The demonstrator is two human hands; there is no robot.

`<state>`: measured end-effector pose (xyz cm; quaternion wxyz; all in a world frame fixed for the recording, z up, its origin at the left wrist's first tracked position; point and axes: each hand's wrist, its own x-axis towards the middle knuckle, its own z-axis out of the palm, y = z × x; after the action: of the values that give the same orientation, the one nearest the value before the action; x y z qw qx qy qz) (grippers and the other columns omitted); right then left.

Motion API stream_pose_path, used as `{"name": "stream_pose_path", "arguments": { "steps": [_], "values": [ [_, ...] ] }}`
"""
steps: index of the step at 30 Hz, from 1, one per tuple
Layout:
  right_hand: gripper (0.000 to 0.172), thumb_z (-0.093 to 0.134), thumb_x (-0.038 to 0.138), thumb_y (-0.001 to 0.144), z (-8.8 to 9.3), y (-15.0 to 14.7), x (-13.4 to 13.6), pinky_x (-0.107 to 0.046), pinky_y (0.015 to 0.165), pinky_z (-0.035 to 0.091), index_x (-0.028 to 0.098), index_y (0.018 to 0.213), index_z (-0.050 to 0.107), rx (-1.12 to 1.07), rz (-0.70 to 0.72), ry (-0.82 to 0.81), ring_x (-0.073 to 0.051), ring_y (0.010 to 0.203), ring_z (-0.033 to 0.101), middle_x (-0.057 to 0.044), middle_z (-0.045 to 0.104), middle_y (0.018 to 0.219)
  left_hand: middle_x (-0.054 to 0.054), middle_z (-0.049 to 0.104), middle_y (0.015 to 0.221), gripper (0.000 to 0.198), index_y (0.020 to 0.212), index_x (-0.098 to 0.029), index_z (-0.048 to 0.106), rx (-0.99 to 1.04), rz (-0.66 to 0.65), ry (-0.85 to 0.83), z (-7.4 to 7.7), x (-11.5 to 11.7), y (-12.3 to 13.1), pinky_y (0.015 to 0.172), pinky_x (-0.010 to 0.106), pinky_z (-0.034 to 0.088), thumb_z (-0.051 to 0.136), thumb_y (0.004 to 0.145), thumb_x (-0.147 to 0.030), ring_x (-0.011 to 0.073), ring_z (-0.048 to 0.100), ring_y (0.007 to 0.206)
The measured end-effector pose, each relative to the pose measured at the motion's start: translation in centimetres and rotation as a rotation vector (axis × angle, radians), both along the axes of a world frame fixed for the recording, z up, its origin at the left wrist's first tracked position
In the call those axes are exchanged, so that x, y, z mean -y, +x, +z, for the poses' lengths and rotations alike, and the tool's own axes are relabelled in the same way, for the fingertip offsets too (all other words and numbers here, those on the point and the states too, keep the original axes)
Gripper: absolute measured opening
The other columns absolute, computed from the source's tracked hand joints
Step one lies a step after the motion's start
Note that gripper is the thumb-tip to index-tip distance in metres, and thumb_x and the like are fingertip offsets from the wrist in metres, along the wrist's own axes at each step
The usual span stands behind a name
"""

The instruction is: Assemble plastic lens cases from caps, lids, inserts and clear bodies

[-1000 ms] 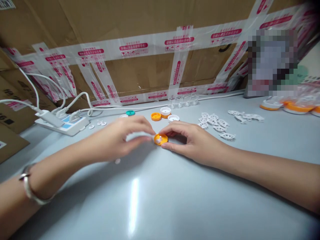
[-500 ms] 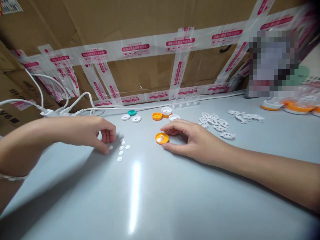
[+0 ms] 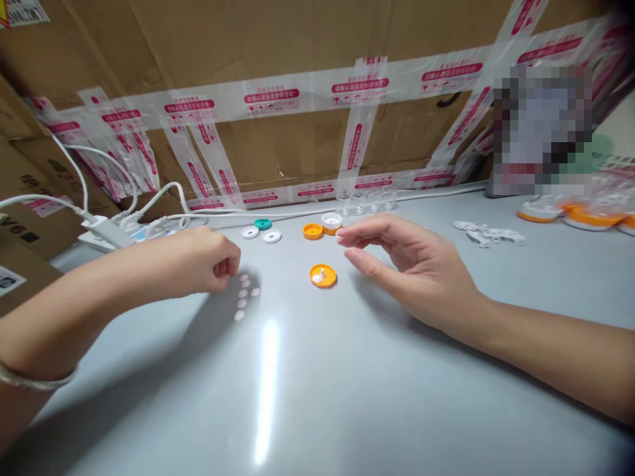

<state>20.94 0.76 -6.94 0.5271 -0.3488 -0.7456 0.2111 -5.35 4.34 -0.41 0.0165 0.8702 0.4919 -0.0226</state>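
1. Orange cap (image 3: 323, 275): lies open side up on the grey table (image 3: 347, 396), just left of the right fingertips and untouched. This way up likely keeps its white peg reachable.
2. Right hand (image 3: 414, 268): raised, fingers loosely spread, holding nothing. Half a second ago it steadied the cap.
3. Left hand (image 3: 206, 261): curled closed. I cannot tell whether it pinches anything. Earlier its fingertips pressed the table.
4. Small white gears (image 3: 244, 296): loose cluster just right of the left knuckles.
5. Beyond both hands: white discs (image 3: 260, 234), teal ring (image 3: 262, 223), spare caps (image 3: 322, 226).
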Motion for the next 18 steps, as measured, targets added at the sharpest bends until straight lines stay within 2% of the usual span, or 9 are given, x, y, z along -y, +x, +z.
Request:
{"name": "stream_pose_path", "arguments": {
  "steps": [2, 4, 6, 9, 14, 18],
  "values": [
    [0.012, 0.059, 0.023, 0.079, 0.1, -0.2, 0.1, -0.034, 0.083, 0.049, 0.021, 0.09, 0.062, -0.001, 0.015, 0.022, -0.016, 0.088, 0.061, -0.002, 0.066, 0.091, -0.001, 0.063, 0.056, 0.01, 0.059, -0.02, 0.063, 0.059, -0.017, 0.112, 0.2, 0.7, 1.6, 0.05, 0.022, 0.042, 0.055, 0.061, -0.015, 0.0134, 0.056, 0.051],
    [0.011, 0.06, 0.022, 0.078, 0.2, -0.4, 0.4, -0.033, 0.083, 0.05, 0.021, 0.088, 0.064, 0.015, 0.021, 0.027, -0.016, 0.085, 0.063, -0.002, 0.067, 0.087, 0.0, 0.068, 0.07, 0.01, 0.072, -0.019, 0.064, 0.36, -0.064, 0.229, 0.2, 1.9, 3.7, 0.06, 0.021, 0.049, 0.054, 0.07, -0.019, 0.0133, 0.062, 0.063],
    [0.011, 0.061, 0.022, 0.078, 0.4, -0.5, 0.7, -0.033, 0.083, 0.051, 0.022, 0.088, 0.066, 0.04, 0.018, 0.014, -0.016, 0.083, 0.064, -0.001, 0.069, 0.086, -0.001, 0.068, 0.074, 0.009, 0.078, -0.019, 0.063, 0.6, -0.14, 0.211, 0.0, 3.2, 5.7, 0.065, 0.02, 0.052, 0.054, 0.076, -0.022, 0.0109, 0.063, 0.065],
    [0.013, 0.062, 0.024, 0.078, 0.6, -0.6, 1.0, -0.033, 0.082, 0.053, 0.024, 0.089, 0.068, 0.064, -0.004, -0.015, -0.016, 0.081, 0.065, -0.001, 0.07, 0.087, -0.002, 0.068, 0.075, 0.006, 0.08, -0.019, 0.06, 0.736, -0.161, 0.158, -0.8, 4.5, 7.8, 0.068, 0.023, 0.054, 0.055, 0.079, -0.022, 0.0107, 0.064, 0.066],
    [0.011, 0.06, 0.024, 0.079, 0.5, -0.4, 0.7, -0.032, 0.078, 0.053, 0.023, 0.083, 0.07, 0.065, -0.032, -0.011, -0.017, 0.081, 0.066, -0.001, 0.072, 0.085, -0.002, 0.067, 0.075, 0.01, 0.081, -0.018, 0.059, 0.727, -0.122, 0.112, -1.5, 4.3, 8.2, 0.063, 0.022, 0.053, 0.052, 0.082, -0.025, 0.0109, 0.064, 0.067],
    [0.011, 0.059, 0.019, 0.077, 0.5, 0.0, -0.3, -0.027, 0.069, 0.053, 0.021, 0.077, 0.069, 0.189, -0.055, -0.085, -0.015, 0.074, 0.065, 0.0, 0.071, 0.079, 0.0, 0.068, 0.079, 0.014, 0.082, -0.019, 0.067, 0.485, -0.188, 0.096, -1.8, 3.5, 7.0, 0.066, 0.024, 0.05, 0.053, 0.082, -0.022, 0.0135, 0.063, 0.072]
  ]
}}
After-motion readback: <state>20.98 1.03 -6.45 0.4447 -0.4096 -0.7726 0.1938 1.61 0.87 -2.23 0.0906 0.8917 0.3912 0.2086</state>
